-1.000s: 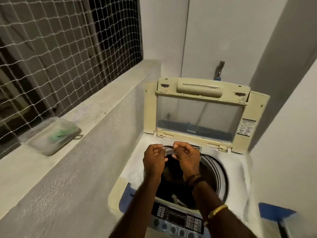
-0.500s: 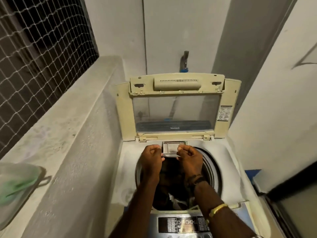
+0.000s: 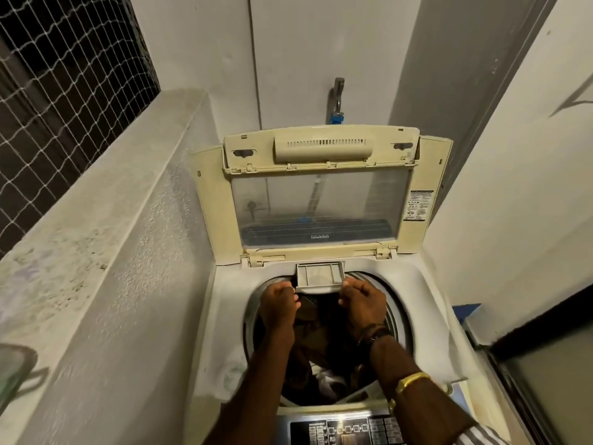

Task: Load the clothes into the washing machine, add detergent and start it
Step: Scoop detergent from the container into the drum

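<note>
A cream top-loading washing machine (image 3: 224, 319) stands with its lid (image 3: 321, 200) raised upright. Dark clothes (image 3: 324, 342) fill the drum, a white piece showing near the front. At the drum's back rim a small grey detergent drawer (image 3: 319, 275) sticks out toward me. My left hand (image 3: 278, 305) pinches its left front corner. My right hand (image 3: 364, 303) grips its right front corner. Both hands hover over the drum. The control panel (image 3: 346, 428) lies at the bottom edge, partly covered by my forearms.
A concrete ledge (image 3: 96, 200) runs along the left, with netting (image 3: 64, 75) above it. A clear plastic container (image 3: 12, 370) sits on the ledge at the far left. A tap (image 3: 337, 97) is on the wall behind the lid. A wall closes the right side.
The view has swung left to centre on the machine. The detergent drawer has come farther out from the back rim, with both hands staying on its front corners.
</note>
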Motion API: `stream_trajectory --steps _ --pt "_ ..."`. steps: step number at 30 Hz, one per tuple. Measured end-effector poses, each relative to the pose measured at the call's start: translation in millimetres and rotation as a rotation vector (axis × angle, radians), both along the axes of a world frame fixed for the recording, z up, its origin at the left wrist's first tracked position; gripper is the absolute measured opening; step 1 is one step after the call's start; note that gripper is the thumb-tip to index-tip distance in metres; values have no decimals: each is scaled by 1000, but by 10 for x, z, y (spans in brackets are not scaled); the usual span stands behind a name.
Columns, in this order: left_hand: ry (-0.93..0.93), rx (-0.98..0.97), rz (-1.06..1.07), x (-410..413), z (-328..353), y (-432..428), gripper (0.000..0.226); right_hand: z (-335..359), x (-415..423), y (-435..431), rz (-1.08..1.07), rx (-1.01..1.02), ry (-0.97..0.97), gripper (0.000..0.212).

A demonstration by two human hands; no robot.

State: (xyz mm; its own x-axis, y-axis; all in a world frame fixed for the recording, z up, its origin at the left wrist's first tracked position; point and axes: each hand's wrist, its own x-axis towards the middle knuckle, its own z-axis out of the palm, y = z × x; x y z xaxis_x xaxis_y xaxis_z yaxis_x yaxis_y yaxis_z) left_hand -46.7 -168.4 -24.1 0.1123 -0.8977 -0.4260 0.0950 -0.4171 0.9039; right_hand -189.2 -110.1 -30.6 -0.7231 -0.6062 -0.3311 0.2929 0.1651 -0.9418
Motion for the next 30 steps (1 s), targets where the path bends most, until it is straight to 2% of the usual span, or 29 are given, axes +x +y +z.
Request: stream_trajectory --steps 5,11,13,17,21,25,28,30 --pt "1 117 -5 -84 -227 -105 12 -214 -118 -97 -5 55 -84 10" --pt "41 229 -11 -185 -363 -279 17 -479 -149 -225 -56 118 -99 5" --pt "58 258 -28 -210 -396 -325 8 -524 -136 -259 -97 123 -123 13" --pt "64 282 -51 -244 -477 -380 23 -547 -109 -311 -127 82 -240 21" --pt "55 297 -37 -249 -550 -370 13 -573 -127 -324 -81 81 -303 12" --pt "175 300 2 -263 -533 -298 5 -526 -140 -326 -76 74 -343 13" --pt "192 273 26 -254 -531 -295 9 -511 -148 -340 -91 70 -319 18" --pt "202 267 41 -261 -510 -305 4 -507 -145 -363 -114 64 -308 20"
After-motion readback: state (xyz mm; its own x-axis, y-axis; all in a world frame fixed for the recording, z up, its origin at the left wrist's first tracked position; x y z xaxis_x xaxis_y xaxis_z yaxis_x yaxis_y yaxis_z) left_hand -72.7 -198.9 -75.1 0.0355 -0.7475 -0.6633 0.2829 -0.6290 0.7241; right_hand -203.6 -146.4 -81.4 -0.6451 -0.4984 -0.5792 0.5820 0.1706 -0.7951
